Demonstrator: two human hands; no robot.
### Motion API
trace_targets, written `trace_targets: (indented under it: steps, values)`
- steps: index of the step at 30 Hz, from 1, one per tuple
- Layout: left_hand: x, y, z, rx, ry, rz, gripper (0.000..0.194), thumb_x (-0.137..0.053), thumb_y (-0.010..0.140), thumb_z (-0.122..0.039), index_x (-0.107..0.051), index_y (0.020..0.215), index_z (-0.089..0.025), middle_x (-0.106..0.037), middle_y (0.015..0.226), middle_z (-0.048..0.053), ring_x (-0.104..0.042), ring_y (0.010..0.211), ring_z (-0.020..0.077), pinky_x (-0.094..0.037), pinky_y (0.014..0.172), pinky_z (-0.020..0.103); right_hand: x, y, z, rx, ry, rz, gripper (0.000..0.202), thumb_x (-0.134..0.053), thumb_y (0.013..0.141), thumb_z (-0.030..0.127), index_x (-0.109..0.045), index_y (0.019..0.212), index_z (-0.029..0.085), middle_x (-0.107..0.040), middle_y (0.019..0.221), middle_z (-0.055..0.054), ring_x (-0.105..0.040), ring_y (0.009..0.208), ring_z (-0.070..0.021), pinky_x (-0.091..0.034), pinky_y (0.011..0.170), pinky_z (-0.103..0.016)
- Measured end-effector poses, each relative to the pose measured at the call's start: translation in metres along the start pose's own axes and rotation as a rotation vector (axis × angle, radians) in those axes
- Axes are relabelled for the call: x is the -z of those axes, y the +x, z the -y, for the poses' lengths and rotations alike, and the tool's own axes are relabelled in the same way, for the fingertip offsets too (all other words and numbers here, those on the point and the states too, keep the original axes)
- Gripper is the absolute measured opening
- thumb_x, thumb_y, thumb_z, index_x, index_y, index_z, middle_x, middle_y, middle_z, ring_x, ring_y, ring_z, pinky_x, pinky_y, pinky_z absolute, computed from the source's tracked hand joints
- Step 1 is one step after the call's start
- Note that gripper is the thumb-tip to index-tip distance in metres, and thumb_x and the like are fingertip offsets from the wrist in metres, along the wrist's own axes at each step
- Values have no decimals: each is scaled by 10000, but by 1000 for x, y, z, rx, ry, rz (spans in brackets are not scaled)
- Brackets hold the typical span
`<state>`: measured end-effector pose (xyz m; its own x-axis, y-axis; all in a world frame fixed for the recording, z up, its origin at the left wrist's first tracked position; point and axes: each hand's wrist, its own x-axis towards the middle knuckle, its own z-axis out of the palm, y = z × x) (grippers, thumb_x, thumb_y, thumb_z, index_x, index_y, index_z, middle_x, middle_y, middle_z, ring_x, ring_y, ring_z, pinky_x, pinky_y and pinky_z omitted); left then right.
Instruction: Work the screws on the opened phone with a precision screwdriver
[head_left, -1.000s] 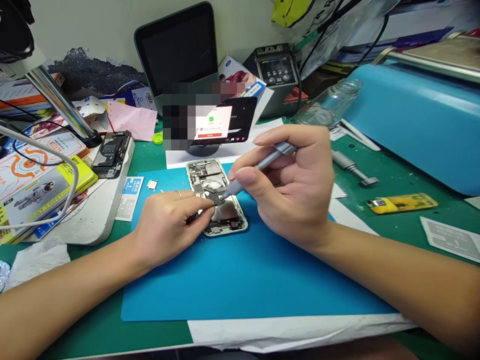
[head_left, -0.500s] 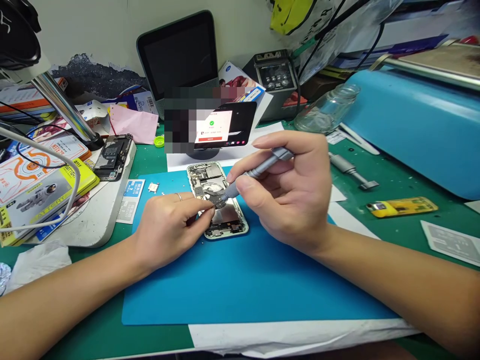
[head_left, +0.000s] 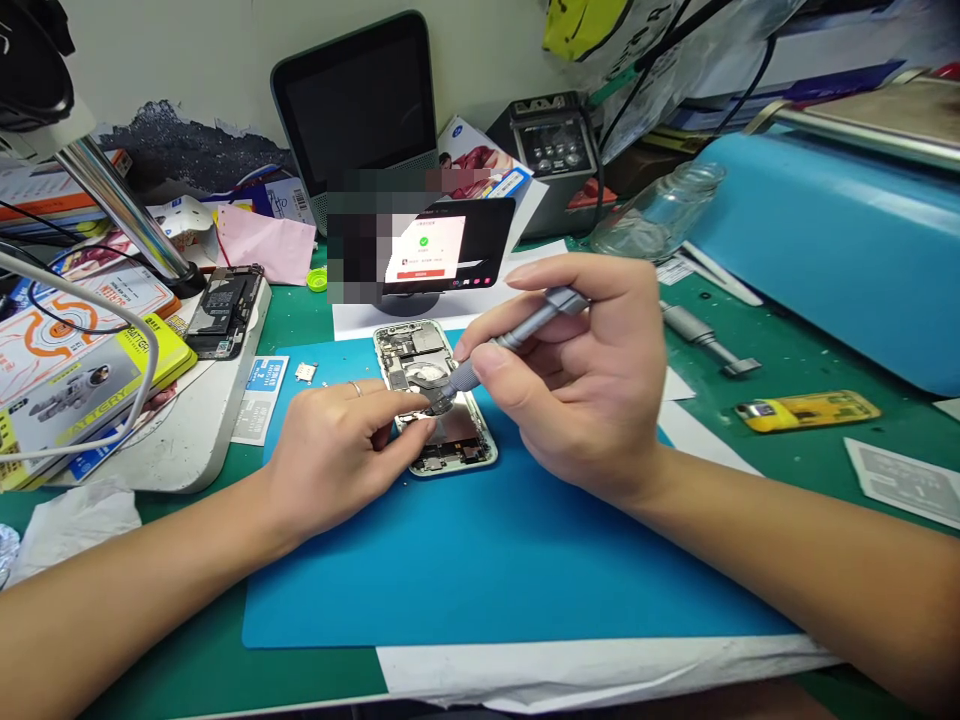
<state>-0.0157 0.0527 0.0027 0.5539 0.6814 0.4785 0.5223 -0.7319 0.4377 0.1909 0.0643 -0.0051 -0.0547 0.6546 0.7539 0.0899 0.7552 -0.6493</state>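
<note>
An opened phone [head_left: 459, 425] with a pale green frame and bare inner parts lies on the blue mat [head_left: 465, 560]. My right hand [head_left: 585, 380] grips a grey screwdriver [head_left: 517, 335] like a pen. It slants down to the left, its lower end over the phone's middle; the tip cannot be made out. Against that end sits a small dark part [head_left: 436, 400], which the thumb and forefinger of my left hand [head_left: 345, 450] pinch at its left edge. The left fingertips are over the phone's left side, and the hand covers part of the frame.
Left of the mat, a second opened phone [head_left: 223, 312] and boxes [head_left: 105, 370] crowd a white stand. A lit phone screen [head_left: 450, 250] stands behind. On the right lie a grey tool with a T-shaped end [head_left: 705, 340], a yellow case [head_left: 810, 410] and a metal stencil [head_left: 904, 480]. A glass jar [head_left: 667, 215] tilts behind them.
The left forefinger and thumb have moved slightly apart at their tips, by the dark part. The screwdriver and right hand have hardly shifted.
</note>
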Motion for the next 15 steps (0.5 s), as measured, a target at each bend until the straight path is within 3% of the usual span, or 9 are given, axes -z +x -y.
trace_targets:
  steps: [9,12,15]
  values:
    - [1,2,-4,56,-36,-7,200,-608,933,-199,-754,1066,-171,-637,691,-27,-560,582,117,-405,576,256,0,1,-2,31,-2,-29,341,-697,957,174,-610,1247,329,-649,881,11,-699,722,-148,-636,612,-270]
    - [2,4,-6,96,-33,-23,183,-531,872,-168,-660,1001,-183,-614,715,-39,-546,585,113,-393,566,251,0,1,-2,26,-7,-38,350,-693,977,218,-604,1288,351,-647,883,8,-697,733,-154,-634,616,-280]
    - [2,5,-7,125,-18,-29,77,-523,861,-180,-547,926,-211,-592,718,-49,-527,581,112,-372,547,247,-1,1,-1,43,-28,-60,389,-708,976,257,-592,1323,389,-650,1025,2,-684,728,-134,-646,636,-286]
